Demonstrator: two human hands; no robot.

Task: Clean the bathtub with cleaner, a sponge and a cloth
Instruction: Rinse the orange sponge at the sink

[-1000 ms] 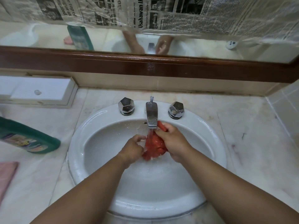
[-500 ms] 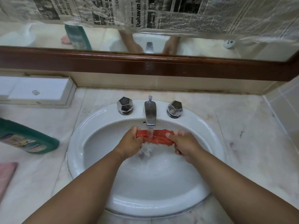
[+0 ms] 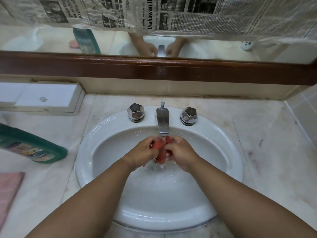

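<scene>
Sponge (image 3: pixel 160 152) betw. L+R fingers (image 3: pixel 148 142), under tap (image 3: pixel 162 121)

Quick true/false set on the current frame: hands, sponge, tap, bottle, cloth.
1. The left hand and right hand both grip the sponge. True.
2. The spout is dry. False: water runs from the spout onto the sponge.
3. The bottle stands upright. False: it lies on its side on the counter, left of the sink.
4. The cloth lies on the counter at the left edge. True.
</scene>
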